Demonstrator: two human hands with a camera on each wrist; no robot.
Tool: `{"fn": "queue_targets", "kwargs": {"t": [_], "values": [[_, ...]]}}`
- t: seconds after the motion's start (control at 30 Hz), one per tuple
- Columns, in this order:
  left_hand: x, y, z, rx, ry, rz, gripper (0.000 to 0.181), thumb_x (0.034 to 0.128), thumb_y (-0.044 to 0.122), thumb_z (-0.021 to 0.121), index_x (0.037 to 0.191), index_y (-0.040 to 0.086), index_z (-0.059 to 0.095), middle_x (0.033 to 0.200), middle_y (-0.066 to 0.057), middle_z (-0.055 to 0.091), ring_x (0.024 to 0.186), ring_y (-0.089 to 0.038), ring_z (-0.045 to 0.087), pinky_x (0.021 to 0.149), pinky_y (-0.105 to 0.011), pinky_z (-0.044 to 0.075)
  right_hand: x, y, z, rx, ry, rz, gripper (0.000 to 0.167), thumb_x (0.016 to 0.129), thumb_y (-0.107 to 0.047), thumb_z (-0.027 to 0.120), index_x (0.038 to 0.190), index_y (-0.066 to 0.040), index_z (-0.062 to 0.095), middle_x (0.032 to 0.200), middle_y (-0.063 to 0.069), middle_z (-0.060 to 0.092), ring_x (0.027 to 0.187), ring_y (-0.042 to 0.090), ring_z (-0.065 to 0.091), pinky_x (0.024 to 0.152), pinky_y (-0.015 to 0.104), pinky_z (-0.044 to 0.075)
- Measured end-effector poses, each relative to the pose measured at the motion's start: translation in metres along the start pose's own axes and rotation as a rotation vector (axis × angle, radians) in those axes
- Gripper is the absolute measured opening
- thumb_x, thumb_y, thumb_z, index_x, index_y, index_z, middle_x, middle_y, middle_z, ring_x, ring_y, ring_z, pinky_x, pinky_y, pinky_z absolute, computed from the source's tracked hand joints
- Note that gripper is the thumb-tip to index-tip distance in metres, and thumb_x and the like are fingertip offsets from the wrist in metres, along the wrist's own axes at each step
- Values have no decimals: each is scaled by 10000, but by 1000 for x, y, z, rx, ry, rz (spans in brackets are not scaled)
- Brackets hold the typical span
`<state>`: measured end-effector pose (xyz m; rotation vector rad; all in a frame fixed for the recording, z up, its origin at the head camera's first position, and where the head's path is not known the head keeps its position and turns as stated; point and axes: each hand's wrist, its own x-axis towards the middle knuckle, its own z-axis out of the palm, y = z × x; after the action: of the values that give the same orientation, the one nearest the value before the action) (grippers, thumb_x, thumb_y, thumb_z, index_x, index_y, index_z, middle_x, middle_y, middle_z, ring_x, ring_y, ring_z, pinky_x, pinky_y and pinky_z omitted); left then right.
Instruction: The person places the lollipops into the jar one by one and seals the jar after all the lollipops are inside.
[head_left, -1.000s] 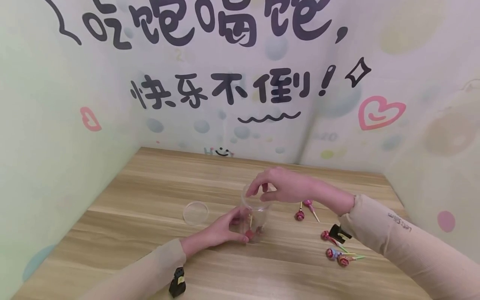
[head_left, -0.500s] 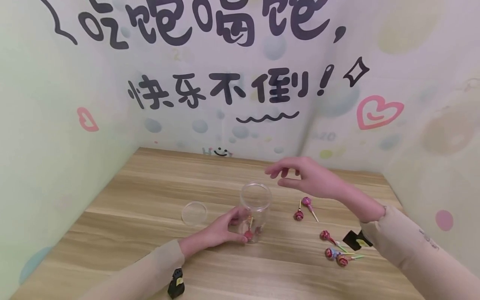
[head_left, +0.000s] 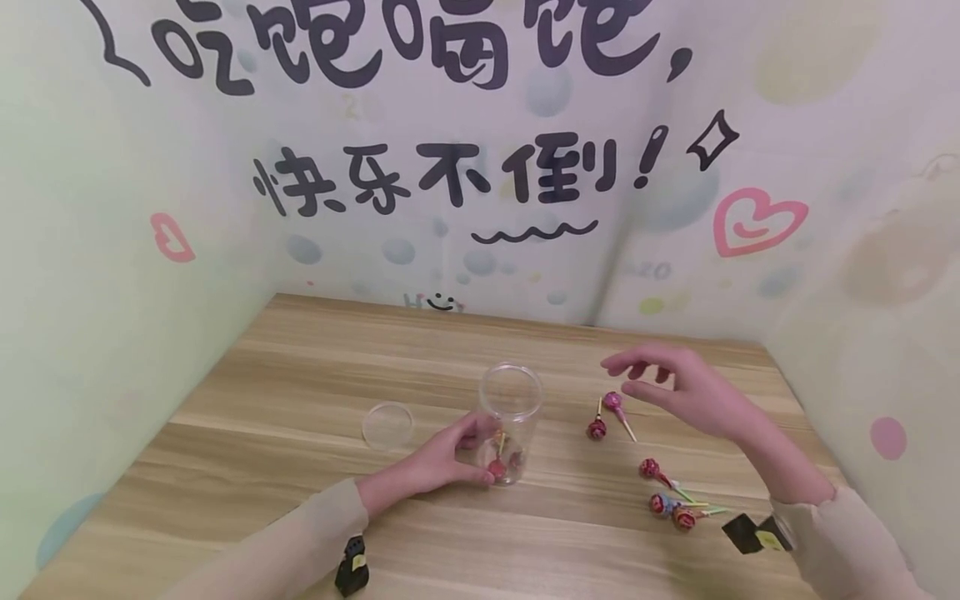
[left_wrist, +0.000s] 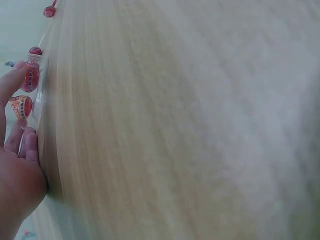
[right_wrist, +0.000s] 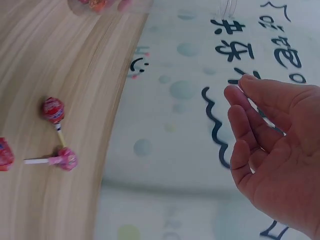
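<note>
A clear, lidless jar [head_left: 517, 429] stands upright on the table with lollipops [head_left: 498, 467] at its bottom. My left hand [head_left: 438, 458] grips the jar's lower left side, thumb in front; the left wrist view shows wrapped candy heads [left_wrist: 30, 77] beside its thumb. My right hand [head_left: 693, 390] is in the air, empty, with relaxed, slightly bent fingers, just above and right of a pink lollipop [head_left: 613, 402] and a dark red lollipop [head_left: 597, 429]. In the right wrist view, that empty palm [right_wrist: 285, 155] shows beside these two lollipops.
A round clear lid [head_left: 387, 426] lies left of the jar. Nearer the front right are a red lollipop [head_left: 649, 468], a blue one [head_left: 662, 504] and an orange-red one [head_left: 685, 519]. A printed wall sheet [head_left: 450, 267] rises behind the wooden table [head_left: 300, 375].
My right hand has left the jar's mouth and moved right through the air, over to the pair of lollipops. My left hand keeps its hold on the jar.
</note>
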<state>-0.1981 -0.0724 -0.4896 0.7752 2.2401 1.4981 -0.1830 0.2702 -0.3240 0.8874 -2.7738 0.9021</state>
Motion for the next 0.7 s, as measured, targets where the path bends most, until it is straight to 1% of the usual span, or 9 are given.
{"fn": "queue_targets", "kwargs": {"t": [0.2, 0.3, 0.43, 0.57, 0.7], "values": [[-1, 1, 0, -2, 8, -11, 816, 780, 181, 839, 1461, 71, 402, 1449, -122, 525, 1318, -298, 533, 1115, -386, 422, -30, 22, 1, -31, 65, 53, 293, 934, -115, 669, 1184, -267, 678, 1083, -141, 699, 915, -20, 578, 742, 205, 457], [-1, 1, 0, -4, 6, -13, 817, 780, 180, 840, 1460, 67, 400, 1448, -128, 523, 1318, -303, 532, 1117, -409, 423, -47, 30, 1, -33, 94, 69, 289, 916, -92, 686, 1149, -263, 695, 1055, -167, 698, 893, -19, 579, 722, 196, 463], [0, 0, 1, -4, 6, -11, 815, 778, 181, 841, 1455, 62, 403, 1446, -131, 524, 1320, -302, 528, 1119, -421, 424, -70, 39, 3, -34, 104, 96, 271, 907, -93, 695, 1119, -261, 707, 1042, -203, 696, 877, -28, 587, 705, 181, 466], [-1, 0, 1, -2, 11, -13, 806, 776, 178, 842, 1448, 66, 411, 1444, -128, 526, 1322, -303, 525, 1121, -430, 422, -90, 50, 9, -60, 125, 118, 257, 898, -96, 705, 1105, -249, 713, 1057, -245, 691, 897, -51, 601, 720, 150, 453], [0, 0, 1, -1, 9, -11, 797, 778, 170, 839, 1446, 70, 416, 1444, -127, 527, 1328, -308, 518, 1123, -438, 417, -108, 62, 20, -89, 154, 111, 274, 873, -91, 730, 1096, -251, 719, 1062, -213, 714, 922, -64, 626, 747, 122, 453]]}}
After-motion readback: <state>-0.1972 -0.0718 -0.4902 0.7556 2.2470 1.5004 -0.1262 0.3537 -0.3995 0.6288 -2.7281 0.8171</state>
